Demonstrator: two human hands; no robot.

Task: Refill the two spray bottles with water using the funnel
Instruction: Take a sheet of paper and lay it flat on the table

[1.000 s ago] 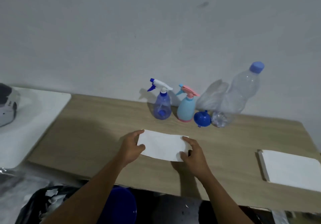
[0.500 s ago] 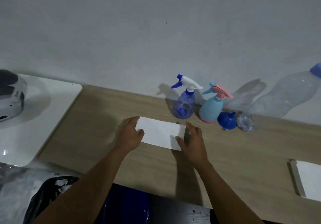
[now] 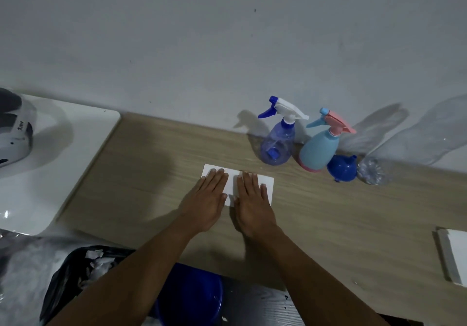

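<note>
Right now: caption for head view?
Left hand and right hand flat on paper; blue spray bottle, teal spray bottle, funnel untouched.

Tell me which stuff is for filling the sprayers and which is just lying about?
For the job: clear blue spray bottle, pale blue spray bottle, blue funnel, big water bottle.
Lying about: white paper, helmet, blue bucket, black bin bag.

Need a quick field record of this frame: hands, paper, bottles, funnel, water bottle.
left hand: flat on white paper, fingers straight
right hand: same, beside left
grip: none
clear blue spray bottle: upright by wall, trigger head on
light blue spray bottle: upright, right of it, pink trigger head on
funnel: blue, on its side, untouched
water bottle: clear, right of funnel, top out of frame
</note>
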